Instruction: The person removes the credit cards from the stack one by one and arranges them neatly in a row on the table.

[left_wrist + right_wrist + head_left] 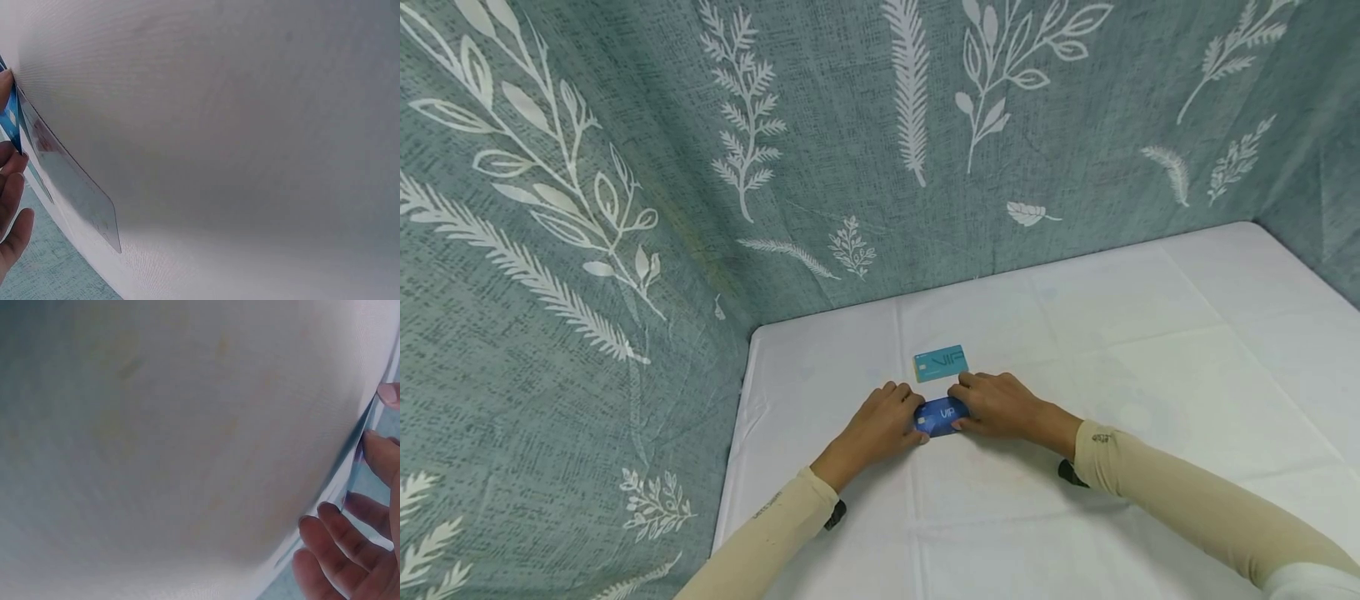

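A dark blue card (942,417) marked VIP is held between both hands, over the white cloth. My left hand (883,419) pinches its left end between thumb and fingers, and my right hand (1000,405) grips the right end the same way. The left wrist view shows the blue card (11,119) edge-on at the fingers, with a pale, round-cornered card shape (78,190) just below it. In the right wrist view the card (357,459) is a thin edge at the fingers. Just beyond lies a teal VIP card (934,365), face up.
The white cloth (1060,533) covers the table and has fold creases. Blue-green curtains (850,150) with white leaf prints stand along the table's back and left edges. Dark wrist straps (1071,473) show below the beige sleeves.
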Available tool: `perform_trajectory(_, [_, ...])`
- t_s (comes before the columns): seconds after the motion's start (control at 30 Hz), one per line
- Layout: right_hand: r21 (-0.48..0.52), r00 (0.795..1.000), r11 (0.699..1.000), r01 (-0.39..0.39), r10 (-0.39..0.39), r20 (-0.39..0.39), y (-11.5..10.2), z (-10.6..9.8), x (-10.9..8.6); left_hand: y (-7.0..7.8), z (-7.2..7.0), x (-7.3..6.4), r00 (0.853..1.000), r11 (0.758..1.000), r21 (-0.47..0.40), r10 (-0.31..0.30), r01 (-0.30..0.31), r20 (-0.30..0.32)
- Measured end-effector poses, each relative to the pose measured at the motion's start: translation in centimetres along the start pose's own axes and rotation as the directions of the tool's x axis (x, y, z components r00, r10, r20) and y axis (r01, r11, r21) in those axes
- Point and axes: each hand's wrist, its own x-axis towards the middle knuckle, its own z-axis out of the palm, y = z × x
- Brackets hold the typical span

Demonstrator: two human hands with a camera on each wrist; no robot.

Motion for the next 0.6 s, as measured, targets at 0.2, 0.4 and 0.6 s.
perform_trajectory(0.2, [0.0,1.0,1.0,0.002,-0.002,-0.004,-0.01,-0.04,-0.01,-0.03,-0.07,0.03,1.0,1.0,-0.003,0.006,-0.006,-0.007])
perform_trajectory(0.4, [-0.019,1.0,1.0,0.0,0.0,-0.001,-0.01,0.06,0.02,-0.02,-0.11,0.06,1.0,1.0,-0.012,0.012,-0.012,-0.026])
perform_trajectory(0.6, [-0.034,1.0,0.999,-0.004,0.004,0.009,-0.04,0.07,0.06,-0.07,-0.12,0.07,0.999,1.0,-0.023,0.019,-0.02,-0.032])
